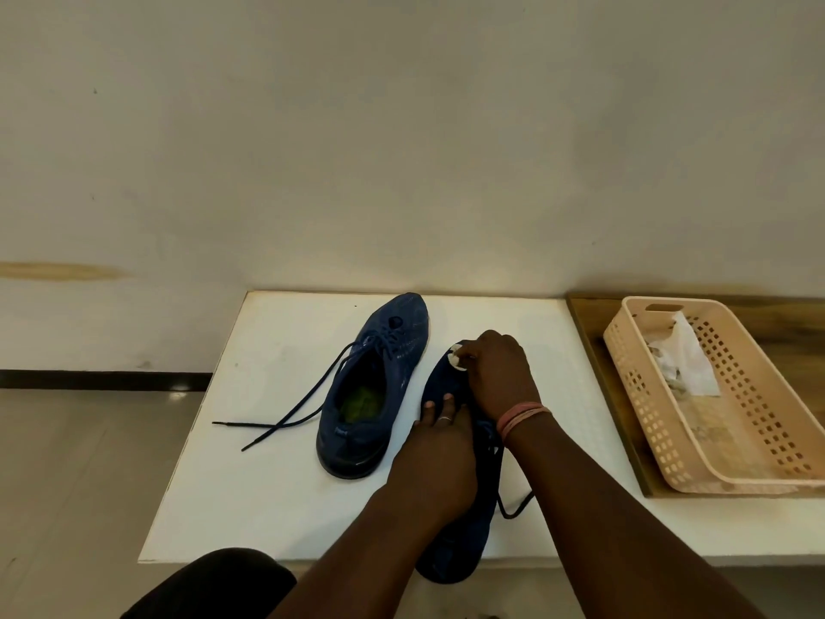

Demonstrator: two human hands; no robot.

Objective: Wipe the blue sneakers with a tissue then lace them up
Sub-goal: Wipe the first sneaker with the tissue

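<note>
Two blue sneakers lie on a white table [277, 484]. The left sneaker [370, 386] stands free with its toe toward the wall, its dark laces [285, 413] loose and trailing to the left. The right sneaker [451, 520] lies under my arms, its heel past the table's front edge. My left hand [439, 444] grips its middle, fingers curled over the upper. My right hand [500, 373] holds a small crumpled white tissue [456, 357] against the toe. One lace end [513, 507] loops out on the right.
A peach perforated plastic basket [759, 444] holding crumpled tissues [685, 364] sits on a wooden board [593, 332] at the table's right. A plain wall stands behind the table. My dark-clothed knee [214, 583] shows below the front edge.
</note>
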